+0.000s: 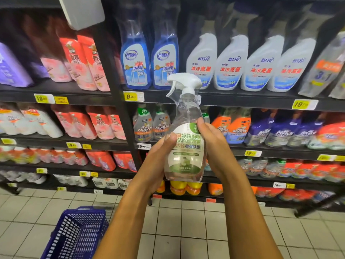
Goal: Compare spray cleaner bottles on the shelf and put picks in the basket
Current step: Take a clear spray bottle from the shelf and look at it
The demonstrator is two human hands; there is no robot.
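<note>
Dim aisle, blurred warped edges, centre sharp

The basket (78, 234) runs off the bottom edge, contents unseen.

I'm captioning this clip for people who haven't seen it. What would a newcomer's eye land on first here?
First, the clear plastic spray bottle with a white trigger and green label, held upright at centre frame between the left hand and the right hand. Behind it, dark store shelves packed with bright blue, white and orange cleaner bottles and yellow price tags. At lower left, a dark blue plastic mesh basket sits on the pale tiled floor.
</note>
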